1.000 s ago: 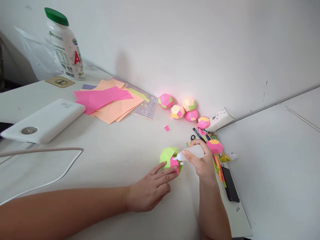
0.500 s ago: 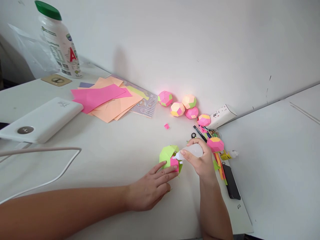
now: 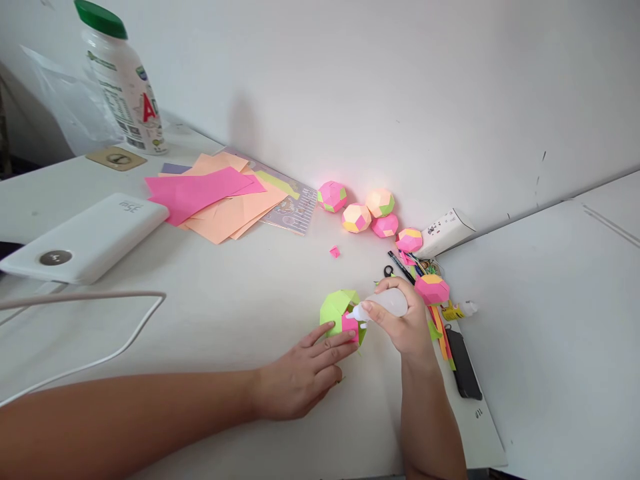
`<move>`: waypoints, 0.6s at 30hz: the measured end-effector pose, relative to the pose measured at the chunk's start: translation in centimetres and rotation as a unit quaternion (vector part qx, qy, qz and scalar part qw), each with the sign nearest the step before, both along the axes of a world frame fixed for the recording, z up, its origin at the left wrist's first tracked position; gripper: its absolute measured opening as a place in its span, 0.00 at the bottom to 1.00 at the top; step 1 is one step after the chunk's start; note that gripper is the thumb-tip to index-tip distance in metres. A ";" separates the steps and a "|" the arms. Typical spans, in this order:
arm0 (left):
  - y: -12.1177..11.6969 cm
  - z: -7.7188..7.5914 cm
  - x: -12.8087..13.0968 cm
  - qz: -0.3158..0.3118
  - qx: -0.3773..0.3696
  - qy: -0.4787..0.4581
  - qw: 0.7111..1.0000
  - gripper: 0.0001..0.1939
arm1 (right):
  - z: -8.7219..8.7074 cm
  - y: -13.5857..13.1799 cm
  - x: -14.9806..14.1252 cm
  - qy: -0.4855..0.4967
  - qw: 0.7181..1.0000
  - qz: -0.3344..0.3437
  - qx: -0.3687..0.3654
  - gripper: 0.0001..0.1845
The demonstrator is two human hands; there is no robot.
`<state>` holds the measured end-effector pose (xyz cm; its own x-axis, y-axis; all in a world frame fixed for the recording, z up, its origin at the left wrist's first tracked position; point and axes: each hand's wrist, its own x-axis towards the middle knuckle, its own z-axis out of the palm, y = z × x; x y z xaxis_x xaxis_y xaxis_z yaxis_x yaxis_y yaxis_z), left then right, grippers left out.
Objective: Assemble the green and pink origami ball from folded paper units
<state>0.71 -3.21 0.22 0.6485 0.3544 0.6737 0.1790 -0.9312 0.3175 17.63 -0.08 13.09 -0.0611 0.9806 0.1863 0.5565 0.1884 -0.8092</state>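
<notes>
A hollow, faceted paper ball (image 3: 333,308), green with a pink panel (image 3: 349,324), rests on the white table with an opening on its right side. My left hand (image 3: 303,377) holds it from the front, index and middle fingers laid over the panel and the other fingers curled beneath. In my right hand (image 3: 403,327) is a white squeeze glue bottle (image 3: 389,303), tilted so that its nozzle meets the upper edge of the pink panel. The inside of the ball is mostly hidden.
Finished paper balls (image 3: 356,218) line the wall. Coloured paper sheets (image 3: 220,200) lie left of them. A white power bank (image 3: 85,237) with a cable (image 3: 145,327) and a green-capped bottle (image 3: 127,93) stand far left. Scissors (image 3: 389,271), pens and a black phone (image 3: 464,363) are at right.
The whole view has shifted very slightly. Both hands, the paper ball and the glue bottle keep nearly the same positions.
</notes>
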 end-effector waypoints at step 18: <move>0.0 -0.1 0.1 0.013 0.016 0.000 1.000 0.08 | 0.0 -0.1 0.2 -0.006 1.000 0.004 0.006 0.10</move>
